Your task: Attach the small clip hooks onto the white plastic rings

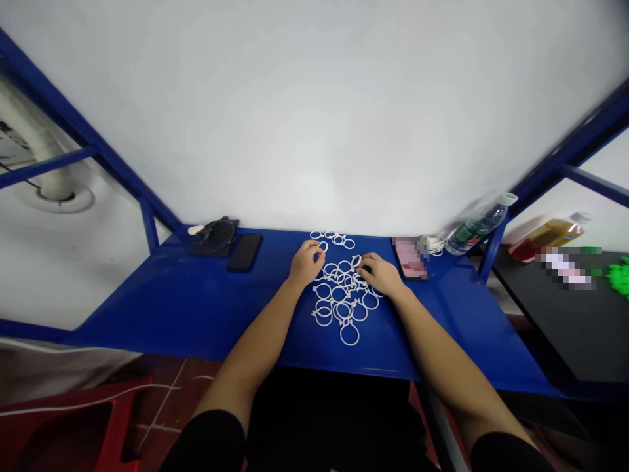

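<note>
Many thin white rings with small clip-like tabs, looking like curtain rings, lie on the blue table. A loose pile of rings spreads between my forearms, overlapping in places. At its near end lies a single ring. My left hand is closed, with a white ring at its fingertips. My right hand pinches another white ring, tilted up above the pile's far right side. Beyond both hands, a small group of rings lies near the wall.
A black phone and a black flat item lie at left. To the right are a phone with a lit screen, a coiled white cable and a leaning water bottle. Blue metal bars flank the table.
</note>
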### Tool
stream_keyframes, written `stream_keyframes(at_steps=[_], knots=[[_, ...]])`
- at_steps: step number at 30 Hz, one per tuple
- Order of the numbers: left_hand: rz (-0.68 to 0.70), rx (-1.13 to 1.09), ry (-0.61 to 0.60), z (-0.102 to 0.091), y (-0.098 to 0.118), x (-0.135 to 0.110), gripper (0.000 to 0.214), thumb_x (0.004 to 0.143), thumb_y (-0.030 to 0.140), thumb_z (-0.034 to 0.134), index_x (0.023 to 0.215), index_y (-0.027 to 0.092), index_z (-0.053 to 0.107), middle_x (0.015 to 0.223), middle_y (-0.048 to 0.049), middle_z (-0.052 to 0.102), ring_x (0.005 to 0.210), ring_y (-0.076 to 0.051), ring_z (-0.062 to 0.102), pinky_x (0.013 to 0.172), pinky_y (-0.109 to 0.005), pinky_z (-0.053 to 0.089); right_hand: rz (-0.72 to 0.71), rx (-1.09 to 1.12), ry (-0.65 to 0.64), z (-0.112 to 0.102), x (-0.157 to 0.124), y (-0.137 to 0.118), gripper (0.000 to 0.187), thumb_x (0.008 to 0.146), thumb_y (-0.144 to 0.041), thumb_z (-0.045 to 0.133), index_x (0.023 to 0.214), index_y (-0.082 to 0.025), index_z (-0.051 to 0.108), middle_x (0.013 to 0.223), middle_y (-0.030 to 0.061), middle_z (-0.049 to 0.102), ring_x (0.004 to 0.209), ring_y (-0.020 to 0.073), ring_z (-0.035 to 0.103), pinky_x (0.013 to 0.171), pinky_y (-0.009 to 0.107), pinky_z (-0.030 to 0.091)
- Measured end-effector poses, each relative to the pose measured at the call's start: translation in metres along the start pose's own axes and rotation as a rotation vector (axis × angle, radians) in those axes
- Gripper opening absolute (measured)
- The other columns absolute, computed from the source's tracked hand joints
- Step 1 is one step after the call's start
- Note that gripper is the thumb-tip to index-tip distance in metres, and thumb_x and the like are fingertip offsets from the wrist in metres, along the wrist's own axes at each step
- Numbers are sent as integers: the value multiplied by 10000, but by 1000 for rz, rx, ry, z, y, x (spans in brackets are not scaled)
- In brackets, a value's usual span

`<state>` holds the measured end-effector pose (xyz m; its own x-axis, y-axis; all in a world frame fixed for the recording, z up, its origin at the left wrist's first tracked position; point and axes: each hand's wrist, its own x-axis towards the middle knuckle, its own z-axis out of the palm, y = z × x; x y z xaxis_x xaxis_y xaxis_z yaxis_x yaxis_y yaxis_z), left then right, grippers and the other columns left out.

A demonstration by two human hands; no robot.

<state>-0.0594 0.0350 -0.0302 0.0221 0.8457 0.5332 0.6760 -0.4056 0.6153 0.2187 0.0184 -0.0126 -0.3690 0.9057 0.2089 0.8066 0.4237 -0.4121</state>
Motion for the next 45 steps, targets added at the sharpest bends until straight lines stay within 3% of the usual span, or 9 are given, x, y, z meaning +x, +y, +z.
stream_keyframes(at_steps=[3, 6, 8, 12, 16, 21, 29, 37, 45], knots=[[37, -24, 63, -3, 6, -2, 60, 914, 201, 646, 868, 208, 685, 1096, -49, 741, 682, -127, 620, 733, -281, 528, 82, 5, 67, -1, -1, -3, 172, 909, -409, 722, 990, -258, 721, 1096, 57, 712, 883, 223, 695, 763, 328, 541], [6, -38, 57, -4, 8, -4, 78, 942, 248, 626, 903, 212, 684, 819, -9, 740, 600, -130, 607, 682, -269, 500, 96, -13, 113, 0, 0, -5, 409, 900, -422, 736, 1274, -268, 678, 1254, 87, 689, 968, 249, 701, 775, 338, 548], [-29, -77, 45, -3, 7, -5, 129, 956, 294, 637, 1034, 211, 697, 761, 10, 737, 567, -127, 613, 661, -261, 495, 58, -22, 84, 1, 1, -5, 437, 931, -429, 707, 1346, -299, 670, 1362, 83, 661, 1032, 251, 707, 798, 333, 553], [-17, -182, 50, 0, 5, -5, 431, 957, 372, 694, 1354, 218, 633, 734, 37, 742, 641, -135, 693, 733, -258, 535, 42, -7, 22, 2, 2, -2, 178, 966, -366, 657, 1046, -279, 790, 1245, 50, 725, 1023, 226, 716, 825, 313, 544], [4, -205, 96, 1, 3, -4, 253, 966, 400, 698, 1138, 227, 767, 760, 2, 771, 707, -159, 741, 748, -277, 570, 81, 52, 62, 1, 1, 3, 126, 909, -264, 675, 977, -258, 782, 1052, 33, 776, 943, 221, 712, 816, 319, 529], [53, -124, 178, -1, 6, -1, 216, 981, 366, 673, 1081, 224, 802, 952, -57, 811, 731, -169, 723, 765, -312, 589, 130, 86, 114, 4, 2, 5, 502, 820, -135, 616, 1293, -266, 720, 948, 27, 757, 836, 213, 676, 752, 315, 504], [87, -147, 159, -6, 12, -2, 215, 984, 260, 579, 1061, 192, 768, 882, -33, 763, 597, -107, 593, 682, -257, 523, 121, 456, 339, 6, 1, 1, 214, 899, -301, 593, 1051, -214, 716, 722, -13, 607, 635, 170, 560, 645, 306, 458], [96, -210, 147, -7, 12, -3, 193, 879, 152, 571, 914, 191, 756, 866, -25, 754, 576, -106, 592, 650, -258, 511, 118, 750, 370, 13, 0, -4, 217, 819, -251, 598, 1004, -222, 707, 674, -50, 531, 574, 134, 499, 581, 280, 406], [105, -216, 161, -8, 11, -2, 229, 842, 125, 525, 850, 193, 744, 764, -8, 690, 583, -120, 577, 618, -258, 473, 132, 768, 489, 4, -2, -9, 231, 799, -255, 597, 973, -217, 744, 685, -36, 556, 602, 138, 490, 608, 291, 400]])
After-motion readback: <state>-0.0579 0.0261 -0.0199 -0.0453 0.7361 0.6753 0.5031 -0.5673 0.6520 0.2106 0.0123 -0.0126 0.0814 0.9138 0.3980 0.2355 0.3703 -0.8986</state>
